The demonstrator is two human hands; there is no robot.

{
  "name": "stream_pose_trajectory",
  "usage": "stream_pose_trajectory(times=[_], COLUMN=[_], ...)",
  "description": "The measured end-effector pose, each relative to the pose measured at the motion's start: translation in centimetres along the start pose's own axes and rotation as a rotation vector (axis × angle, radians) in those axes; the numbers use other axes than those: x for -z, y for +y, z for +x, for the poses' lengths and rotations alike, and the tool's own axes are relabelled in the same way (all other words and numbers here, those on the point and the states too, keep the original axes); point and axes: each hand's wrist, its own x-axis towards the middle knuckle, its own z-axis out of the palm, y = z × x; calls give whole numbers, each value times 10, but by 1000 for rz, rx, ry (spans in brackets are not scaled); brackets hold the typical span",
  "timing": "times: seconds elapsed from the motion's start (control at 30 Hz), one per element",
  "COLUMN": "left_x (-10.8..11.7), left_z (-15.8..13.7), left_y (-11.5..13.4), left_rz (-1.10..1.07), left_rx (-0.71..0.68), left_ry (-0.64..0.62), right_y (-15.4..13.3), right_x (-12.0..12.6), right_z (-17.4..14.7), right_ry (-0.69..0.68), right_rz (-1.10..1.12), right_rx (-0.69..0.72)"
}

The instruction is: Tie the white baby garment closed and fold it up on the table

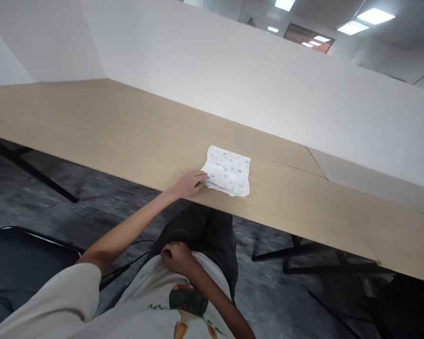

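Observation:
A white cloth (228, 170) with a small grey print lies folded in a rough square on the wooden table. More than one layer shows along its near edge. My left hand (190, 184) reaches over the table's front edge, its fingers closed on the cloth's near left corner; the thumb is mostly hidden. Against my waist rests my right hand (178, 257), curled into a loose fist well away from the cloth, with nothing visible in it.
The long table (127, 136) runs across the view, with a white partition (212, 70) along its back. Black metal table legs (38, 172) stand below. A black chair (24, 263) is at the lower left, and a dark cable (127, 266) hangs beside me.

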Motion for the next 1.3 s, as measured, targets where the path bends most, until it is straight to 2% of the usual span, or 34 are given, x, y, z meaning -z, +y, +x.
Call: stream_pose_trajectory(times=[0.17,0.27,0.33,0.37,0.47,0.5,0.53,0.6,0.7,0.87,1.0,1.1,1.2,1.3], left_x=[-1,4,12,16,25,27,27,26,21,23,44,64,74,64], left_z=[-4,-5,-7,-9,-10,-9,-6,0,10,4,-7,2,28,60], left_y=[-5,-10,-17,-21,-32,-34,-37,-40,-43,-31,-7,10,12,-5], left_rz=[3,-3,6,14,35,39,42,46,50,32,-13,-48,-99,-160], left_rx=[12,29,32,32,30,27,21,-7,-74,-107,-114,-97,-38,66], left_ry=[-27,-11,-3,-5,-27,-37,-49,-73,-95,-48,-41,-1,93,171], right_y=[-3,-3,4,10,43,57,70,92,111,107,86,76,81,97], right_x=[-2,17,51,74,157,184,207,239,257,251,254,271,296,321], right_z=[1,-10,-24,-32,-54,-58,-59,-55,-42,-46,-70,-74,-54,-17], right_ry=[-8,124,339,475,848,896,904,779,640,702,746,830,941,957], right_rz=[-2,-25,-104,-157,-373,-460,-538,-652,-679,-438,-196,-29,192,408], right_rx=[23,149,228,214,27,-46,-100,-107,-39,46,51,6,-73,-178])
